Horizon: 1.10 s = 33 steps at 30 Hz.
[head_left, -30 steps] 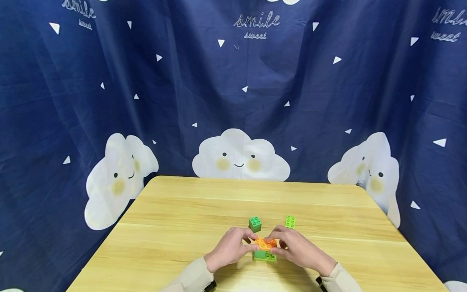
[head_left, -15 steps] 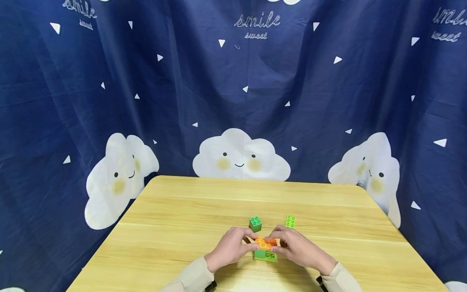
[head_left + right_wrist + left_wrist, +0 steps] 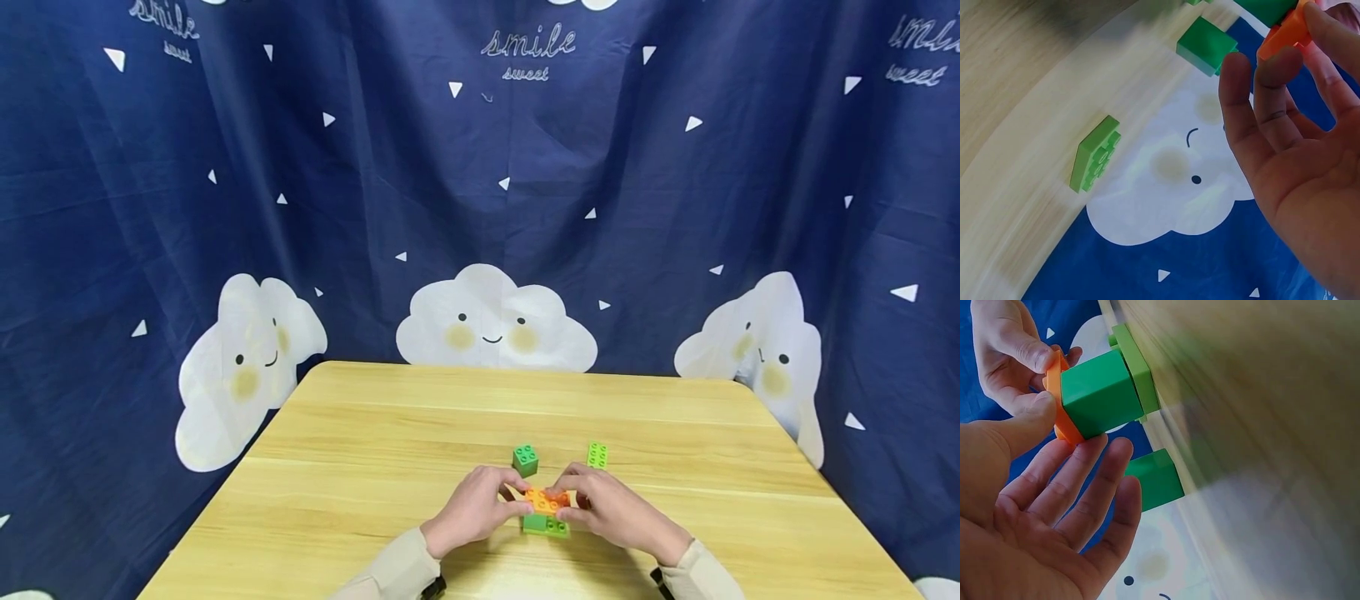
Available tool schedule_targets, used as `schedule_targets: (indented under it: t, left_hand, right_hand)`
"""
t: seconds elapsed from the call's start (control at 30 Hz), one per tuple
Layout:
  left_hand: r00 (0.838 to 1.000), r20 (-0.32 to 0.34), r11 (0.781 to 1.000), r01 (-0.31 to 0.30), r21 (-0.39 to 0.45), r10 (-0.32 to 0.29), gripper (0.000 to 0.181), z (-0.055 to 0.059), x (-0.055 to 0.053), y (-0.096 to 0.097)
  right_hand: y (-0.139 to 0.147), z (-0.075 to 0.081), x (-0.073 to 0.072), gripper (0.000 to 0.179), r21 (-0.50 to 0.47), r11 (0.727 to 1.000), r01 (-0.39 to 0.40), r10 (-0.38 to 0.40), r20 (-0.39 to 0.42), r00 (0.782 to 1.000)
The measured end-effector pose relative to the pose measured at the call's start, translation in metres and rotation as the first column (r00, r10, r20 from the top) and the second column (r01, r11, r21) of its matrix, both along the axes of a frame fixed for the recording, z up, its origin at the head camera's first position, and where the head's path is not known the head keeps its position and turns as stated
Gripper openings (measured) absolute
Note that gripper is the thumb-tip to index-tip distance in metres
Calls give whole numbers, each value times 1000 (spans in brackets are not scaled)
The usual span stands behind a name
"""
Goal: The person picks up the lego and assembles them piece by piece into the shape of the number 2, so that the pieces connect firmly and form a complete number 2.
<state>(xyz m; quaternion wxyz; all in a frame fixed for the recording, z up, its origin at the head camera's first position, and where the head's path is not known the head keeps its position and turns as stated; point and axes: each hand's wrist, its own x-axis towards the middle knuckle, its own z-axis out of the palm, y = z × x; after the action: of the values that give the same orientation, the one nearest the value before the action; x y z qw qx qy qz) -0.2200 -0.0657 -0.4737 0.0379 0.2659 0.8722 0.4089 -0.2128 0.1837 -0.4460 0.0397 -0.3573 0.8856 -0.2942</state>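
Observation:
Both hands pinch a flat orange building brick (image 3: 542,500) by its two ends. My left hand (image 3: 474,508) grips its left end between thumb and fingers, other fingers extended below in the left wrist view. The right hand (image 3: 611,510) holds its right end the same way. Under the orange brick sits a tall green brick (image 3: 1100,394), which stands on a light green flat brick (image 3: 1136,369) on the table. In the left wrist view the orange brick lies against the green one; whether it is pressed fully down I cannot tell.
A second green brick (image 3: 525,460) stands on the wooden table (image 3: 375,433) just beyond the hands. A light green flat brick (image 3: 1094,155) lies behind the right hand. A dark blue curtain (image 3: 480,208) with clouds hangs behind the table.

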Motion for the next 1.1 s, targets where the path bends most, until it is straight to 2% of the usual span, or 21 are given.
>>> schedule_targets:
  t: [0.8, 0.97, 1.1]
  left_hand:
    - [999, 35, 1000, -6, 3, 6, 20, 3, 1, 0]
    - [1000, 28, 1000, 1, 6, -2, 20, 3, 1, 1]
    - [1000, 22, 1000, 4, 4, -4, 20, 2, 1, 1]
  right_hand:
    - [0, -2, 0, 19, -29, 1000, -4, 4, 11, 1000]
    - [3, -2, -3, 20, -40, 999, -5, 5, -12, 1000]
    - [4, 1, -9, 22, -31, 999, 18, -17, 10, 1000]
